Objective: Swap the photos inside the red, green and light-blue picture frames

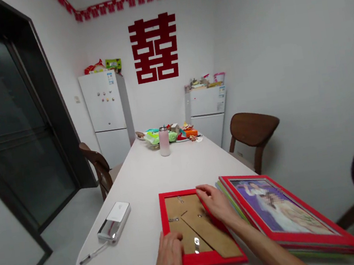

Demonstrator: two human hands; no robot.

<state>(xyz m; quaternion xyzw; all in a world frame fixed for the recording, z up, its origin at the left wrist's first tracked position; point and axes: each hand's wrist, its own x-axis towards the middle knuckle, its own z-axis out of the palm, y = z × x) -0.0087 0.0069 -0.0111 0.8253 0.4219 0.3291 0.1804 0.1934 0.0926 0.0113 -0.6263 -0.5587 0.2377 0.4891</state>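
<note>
We see two hands, both on one red frame [214, 258]. Our left hand [169, 258] is bent around the near left corner, with its fingers over the side and its thumb by the bottom edge. It is only a little open, just enough to grip the frame. Our right hand [218, 202] is curled over the far right corner and grips it there, with its fingers close together. The frame is between our hands, at the near end of the counter [142, 260], with its back facing up. On its one brown board [191, 231] we count four small metal bits.

Just right of our right hand is one stack of frames [294, 243]. We cannot tell how many are in it, but the top one is red and has one picture [283, 209]. Left of our left hand, well apart, lies one silver and white gadget [114, 222] with one cord [95, 252].

Past our hands, we count three brown chairs [253, 128], one on the left side and two on the right. Straight ahead, far from our hands, stands one pink bottle [164, 142]. Behind it is a messy pile [173, 134], too jumbled to count. Farthest away are two white fridges [107, 103] and one big red sign [153, 34] on the wall.
</note>
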